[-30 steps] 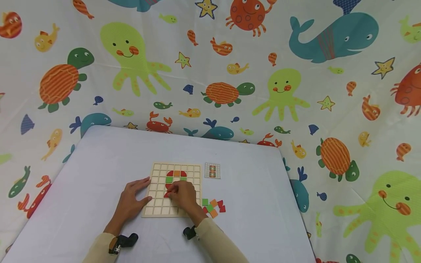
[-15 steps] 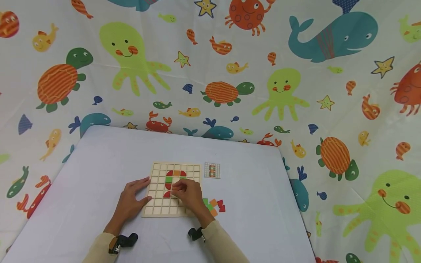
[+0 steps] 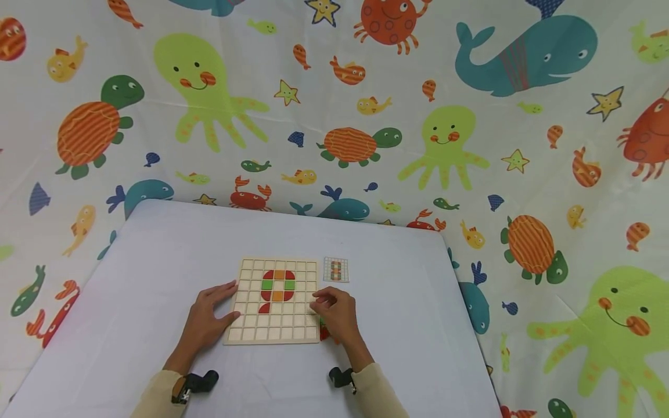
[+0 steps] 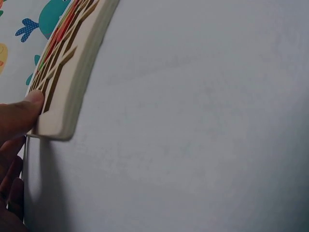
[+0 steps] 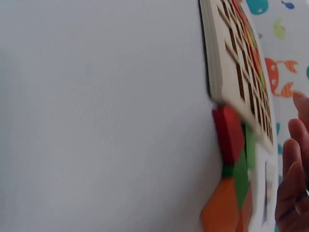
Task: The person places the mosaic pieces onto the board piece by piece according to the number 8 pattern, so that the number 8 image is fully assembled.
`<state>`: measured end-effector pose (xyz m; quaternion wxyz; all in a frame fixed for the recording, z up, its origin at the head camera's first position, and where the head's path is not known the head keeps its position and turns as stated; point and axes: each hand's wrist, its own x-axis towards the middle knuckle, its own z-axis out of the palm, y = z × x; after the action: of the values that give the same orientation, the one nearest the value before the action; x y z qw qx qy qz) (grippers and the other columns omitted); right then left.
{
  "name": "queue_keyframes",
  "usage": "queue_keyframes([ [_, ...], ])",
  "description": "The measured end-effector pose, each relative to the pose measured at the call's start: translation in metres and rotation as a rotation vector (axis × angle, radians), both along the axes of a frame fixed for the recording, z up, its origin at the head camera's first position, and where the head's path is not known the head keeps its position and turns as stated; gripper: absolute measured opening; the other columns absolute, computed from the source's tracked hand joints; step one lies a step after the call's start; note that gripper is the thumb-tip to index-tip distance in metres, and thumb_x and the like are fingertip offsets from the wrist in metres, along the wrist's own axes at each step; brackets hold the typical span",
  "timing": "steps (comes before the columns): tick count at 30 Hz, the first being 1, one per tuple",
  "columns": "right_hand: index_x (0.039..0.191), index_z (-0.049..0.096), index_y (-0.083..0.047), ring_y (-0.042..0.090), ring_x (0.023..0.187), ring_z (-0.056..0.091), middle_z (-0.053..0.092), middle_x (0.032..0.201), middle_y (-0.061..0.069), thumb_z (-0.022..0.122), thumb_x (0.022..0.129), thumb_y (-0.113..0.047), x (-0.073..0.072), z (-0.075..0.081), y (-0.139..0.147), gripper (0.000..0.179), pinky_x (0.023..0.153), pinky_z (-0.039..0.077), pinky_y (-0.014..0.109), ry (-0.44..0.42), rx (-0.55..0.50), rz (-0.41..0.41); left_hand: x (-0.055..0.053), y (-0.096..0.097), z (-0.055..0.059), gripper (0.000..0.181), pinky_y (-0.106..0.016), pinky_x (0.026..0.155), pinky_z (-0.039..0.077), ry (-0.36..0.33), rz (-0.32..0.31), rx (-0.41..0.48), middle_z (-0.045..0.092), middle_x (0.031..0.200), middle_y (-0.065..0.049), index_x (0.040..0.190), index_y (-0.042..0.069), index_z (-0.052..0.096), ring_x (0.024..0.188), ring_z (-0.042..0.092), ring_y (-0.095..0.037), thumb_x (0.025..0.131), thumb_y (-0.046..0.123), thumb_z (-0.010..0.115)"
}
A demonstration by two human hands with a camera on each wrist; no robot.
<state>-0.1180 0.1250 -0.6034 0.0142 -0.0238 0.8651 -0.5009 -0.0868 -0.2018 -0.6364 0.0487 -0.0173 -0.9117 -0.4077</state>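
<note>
A wooden grid board [image 3: 245, 334] lies on the white table. In it, red, green and orange tiles form a ring, and a red curved-edge tile [image 3: 263, 308] sits just below at the lower left. My left hand [image 3: 208, 318] rests along the board's left edge with thumb and fingers spread; the left wrist view has the thumb [image 4: 35, 99] on the rim. Off the right edge hovers my right hand [image 3: 338, 313], its fingers loosely bent with no tile visible in them. Beneath it are loose tiles, mostly hidden in the head view: red [image 5: 229, 133], green [image 5: 240, 179] and orange [image 5: 221, 208].
A small pattern card [image 3: 335, 270] with a coloured grid design lies right of the board's upper corner. Behind the table [image 3: 407, 290] hangs a cloth [image 3: 360, 110] printed with sea animals. A black camera is strapped on each wrist.
My right hand has left the red curved-edge tile on the board and moved right, over the loose tiles. More of the tile ring shows. My left hand has stayed put.
</note>
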Motion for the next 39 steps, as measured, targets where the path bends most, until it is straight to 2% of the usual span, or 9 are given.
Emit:
queue_keyframes([
  [11,0.102,0.082,-0.023,0.012,0.079,0.061,0.074,0.088,-0.005,0.085,0.09,-0.015,0.011,-0.01,0.037,0.014,0.069,0.053,0.019,-0.056,0.055,-0.087,0.001,0.0,-0.002,0.067,-0.073,0.113,0.039,0.005,0.002,-0.007,0.057,0.156,-0.02,0.149,0.003,0.06,0.142,0.043,-0.044,0.088,0.015,0.086],
  [20,0.099,0.084,-0.022,0.009,0.077,0.058,0.076,0.089,-0.005,0.091,0.083,-0.015,0.02,-0.013,0.051,0.019,0.068,0.049,0.02,-0.057,0.151,-0.092,0.001,-0.001,-0.001,0.067,-0.072,0.114,0.037,0.021,-0.004,0.029,0.057,0.156,-0.02,0.148,0.002,0.061,0.142,0.043,-0.044,0.086,0.009,0.086],
  [25,0.103,0.084,-0.023,0.012,0.083,0.056,0.075,0.096,-0.005,0.089,0.085,-0.015,0.028,-0.011,0.06,0.02,0.07,0.049,0.02,-0.083,0.188,-0.065,0.001,0.0,-0.001,0.067,-0.072,0.116,0.037,0.001,-0.002,0.026,0.057,0.157,-0.02,0.148,0.003,0.06,0.144,0.043,-0.043,0.087,0.01,0.086],
  [30,0.104,0.085,-0.024,0.013,0.083,0.055,0.072,0.098,-0.005,0.088,0.085,-0.01,0.032,-0.012,0.07,0.024,0.069,0.048,0.02,-0.066,0.213,-0.044,0.001,0.0,0.0,0.067,-0.072,0.117,0.036,-0.012,0.0,0.028,0.056,0.157,-0.019,0.148,0.003,0.06,0.144,0.042,-0.043,0.087,0.01,0.086],
  [39,0.107,0.084,-0.023,0.012,0.086,0.055,0.068,0.101,-0.004,0.089,0.085,-0.011,0.035,-0.013,0.076,0.026,0.069,0.051,0.018,-0.088,0.234,-0.072,0.001,0.0,0.002,0.066,-0.073,0.116,0.036,-0.006,0.0,0.024,0.057,0.157,-0.02,0.148,0.003,0.061,0.144,0.042,-0.043,0.088,0.012,0.085],
])
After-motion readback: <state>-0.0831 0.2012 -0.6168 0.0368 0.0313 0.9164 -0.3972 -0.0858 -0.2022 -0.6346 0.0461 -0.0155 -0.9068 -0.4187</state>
